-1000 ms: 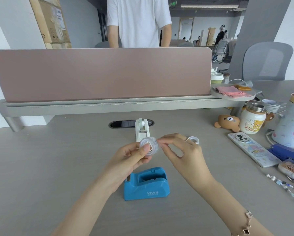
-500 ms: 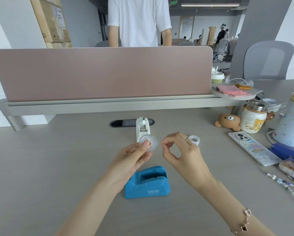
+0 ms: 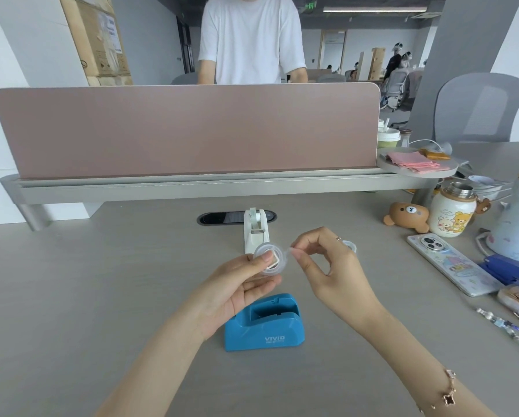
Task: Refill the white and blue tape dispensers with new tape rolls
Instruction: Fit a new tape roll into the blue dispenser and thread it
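Grey laminate desk, pink divider panel across the far edge.

Left hand: raised above the desk, thumb and fingers closed around a clear tape roll with a white square-holed core. Roll faces the camera, thumb tip pressed on its left rim.

Glossy blue plastic tape dispenser marked VIVID: sits on the desk directly below and between the two hands; roll bay open, no roll seen in it. Left palm overlaps its left end from this view; contact cannot be told.

Slim white plastic tape dispenser: stands on the desk behind the held roll, long axis running away from the camera, a roll seated in its far end. Near end hidden behind the held roll.

Right hand: thumb and forefinger pinched together just right of the held roll, on a thin clear tape end drawn out from it. Other fingers curled.

Second small clear tape roll: on the desk behind the right hand, mostly hidden.

Far right: smartphone in a pastel printed case, lying flat.
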Available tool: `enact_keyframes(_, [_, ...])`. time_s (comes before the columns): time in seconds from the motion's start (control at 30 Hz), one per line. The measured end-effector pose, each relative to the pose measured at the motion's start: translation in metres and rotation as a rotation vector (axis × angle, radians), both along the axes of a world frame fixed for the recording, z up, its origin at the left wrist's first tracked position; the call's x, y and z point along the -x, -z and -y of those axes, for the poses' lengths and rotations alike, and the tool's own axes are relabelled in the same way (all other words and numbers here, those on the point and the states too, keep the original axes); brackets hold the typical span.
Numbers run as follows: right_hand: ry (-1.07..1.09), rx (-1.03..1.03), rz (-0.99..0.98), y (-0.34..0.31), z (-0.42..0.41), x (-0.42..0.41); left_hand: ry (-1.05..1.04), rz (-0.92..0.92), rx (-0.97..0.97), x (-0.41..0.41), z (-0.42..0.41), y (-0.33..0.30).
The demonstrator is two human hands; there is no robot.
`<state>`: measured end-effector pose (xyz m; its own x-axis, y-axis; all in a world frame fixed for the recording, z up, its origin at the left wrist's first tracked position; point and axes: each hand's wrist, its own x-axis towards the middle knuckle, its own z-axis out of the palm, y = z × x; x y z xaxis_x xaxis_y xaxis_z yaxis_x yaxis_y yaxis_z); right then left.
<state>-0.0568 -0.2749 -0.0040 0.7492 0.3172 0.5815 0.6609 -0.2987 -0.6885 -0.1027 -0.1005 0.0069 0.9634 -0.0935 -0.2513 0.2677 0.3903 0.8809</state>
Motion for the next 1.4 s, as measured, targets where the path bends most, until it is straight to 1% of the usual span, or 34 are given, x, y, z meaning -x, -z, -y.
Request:
enact_keyframes(0.1, [-0.065,-0.004,-0.012,-0.003,0.002,0.000,-0.024,0.069,-0.090,0.000,0.003,0.000])
enact_keyframes(0.2, [-0.089,0.048,0.048,-0.007,0.004,0.000,-0.015,0.122,-0.109,0.000,0.003,0.000])
enact_keyframes(0.37, [-0.084,0.105,0.078,-0.010,0.009,-0.002,0.024,0.129,-0.154,0.000,-0.001,-0.001])
enact_keyframes(0.6, [-0.018,0.040,0.049,-0.018,0.017,-0.007,0.078,0.131,-0.214,0.003,-0.001,-0.004])
enact_keyframes(0.67, [-0.009,0.043,0.037,-0.019,0.018,-0.008,0.125,0.127,-0.257,0.004,0.000,-0.005])
enact_keyframes(0.77, [-0.012,-0.007,-0.026,-0.021,0.024,-0.010,0.161,0.103,-0.332,0.005,0.000,-0.002])
enact_keyframes(0.9, [-0.008,0.018,-0.055,-0.016,0.019,-0.009,0.239,0.088,-0.445,0.011,0.002,-0.002])
enact_keyframes(0.97, [0.011,-0.035,-0.079,-0.013,0.012,-0.006,0.242,0.103,-0.545,0.012,0.002,-0.005])
enact_keyframes(1.03, [-0.016,-0.157,-0.163,-0.016,0.007,-0.003,0.179,0.138,-0.627,0.011,0.002,-0.009])
enact_keyframes(1.13, [-0.074,-0.257,-0.313,-0.018,0.005,-0.003,0.134,0.146,-0.565,0.010,0.003,-0.010])
enact_keyframes(1.23, [0.043,-0.339,-0.397,-0.018,0.006,-0.005,0.054,0.145,-0.477,0.009,0.003,-0.007])
enact_keyframes(1.3, [0.070,-0.355,-0.506,-0.020,0.007,-0.005,-0.037,0.152,-0.383,0.007,0.000,-0.007])
enact_keyframes(1.33, [0.038,-0.348,-0.580,-0.021,0.007,-0.005,-0.078,0.157,-0.335,0.006,-0.001,-0.008])
enact_keyframes(1.4, [-0.094,-0.318,-0.771,-0.025,0.006,-0.001,-0.132,0.174,-0.232,0.005,-0.002,-0.009])
